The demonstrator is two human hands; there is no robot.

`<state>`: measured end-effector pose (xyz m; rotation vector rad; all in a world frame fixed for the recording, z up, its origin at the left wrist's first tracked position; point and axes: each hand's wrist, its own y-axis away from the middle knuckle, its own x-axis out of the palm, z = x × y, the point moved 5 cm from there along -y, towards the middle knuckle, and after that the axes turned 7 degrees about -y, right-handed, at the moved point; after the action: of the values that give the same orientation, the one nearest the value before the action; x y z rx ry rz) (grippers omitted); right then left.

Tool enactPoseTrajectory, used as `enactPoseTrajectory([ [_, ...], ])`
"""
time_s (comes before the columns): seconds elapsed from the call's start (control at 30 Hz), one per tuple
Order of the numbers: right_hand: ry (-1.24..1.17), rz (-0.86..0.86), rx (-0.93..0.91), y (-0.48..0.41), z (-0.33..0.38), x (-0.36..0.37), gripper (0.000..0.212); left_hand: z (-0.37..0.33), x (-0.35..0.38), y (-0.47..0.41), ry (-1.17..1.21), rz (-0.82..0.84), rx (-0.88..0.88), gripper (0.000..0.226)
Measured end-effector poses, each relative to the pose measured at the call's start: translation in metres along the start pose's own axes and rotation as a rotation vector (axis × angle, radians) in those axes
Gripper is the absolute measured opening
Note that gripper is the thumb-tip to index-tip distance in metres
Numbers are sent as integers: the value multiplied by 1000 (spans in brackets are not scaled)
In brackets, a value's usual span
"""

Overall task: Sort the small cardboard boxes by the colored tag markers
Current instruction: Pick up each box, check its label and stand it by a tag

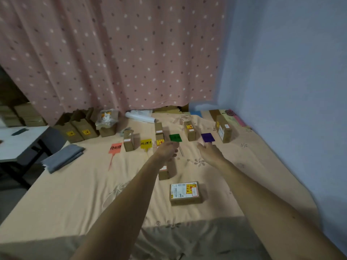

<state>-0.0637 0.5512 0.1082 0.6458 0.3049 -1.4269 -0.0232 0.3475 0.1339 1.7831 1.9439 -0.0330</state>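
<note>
Four colored tags lie in a row on the peach bedsheet: a red tag point(115, 147), a yellow tag point(146, 143), a green tag point(175, 138) and a purple tag point(208, 137). Small cardboard boxes stand behind them: one point(128, 140) right of the red tag, one point(159, 135) right of the yellow tag, one point(190, 130) right of the green tag, one point(223, 131) right of the purple tag. A box point(185, 193) lies flat near me, and another point(163, 172) stands partly behind my left forearm. My left hand point(168, 150) hovers below the green tag, fingers curled, holding nothing visible. My right hand point(209, 150) reaches under the purple tag, fingers apart.
Several larger cardboard boxes point(77, 129) line the bed's far left under a pink dotted curtain point(112, 53). A folded grey cloth point(62, 157) lies at the left edge, beside a white table point(16, 141). A white roll point(139, 117) lies at the back. A blue wall point(291, 91) bounds the right.
</note>
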Motion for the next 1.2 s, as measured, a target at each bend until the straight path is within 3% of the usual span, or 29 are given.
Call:
enactPoseTrajectory([
  [0.17,82,96,40,18,-25,18,73,33,-9,30,29,-47,-20,19],
  [0.3,172,209,40,27,-47,30,63,71,2,35,15,-25,-137,28],
  [0.43,248,254,98,33,-75,37,31,101,20,33,5,-25,-207,22],
  [0.57,325,339,99,36,-108,57,35,137,37,29,-19,-107,-246,21],
  [0.8,149,397,139,37,-148,96,40,187,60,24,-49,-81,-355,48],
  [1.0,-210,295,309,32,-170,119,45,204,78,21,-149,12,-346,39],
  [1.2,-350,216,348,37,-170,111,9,198,81,26,-48,-4,-339,35],
])
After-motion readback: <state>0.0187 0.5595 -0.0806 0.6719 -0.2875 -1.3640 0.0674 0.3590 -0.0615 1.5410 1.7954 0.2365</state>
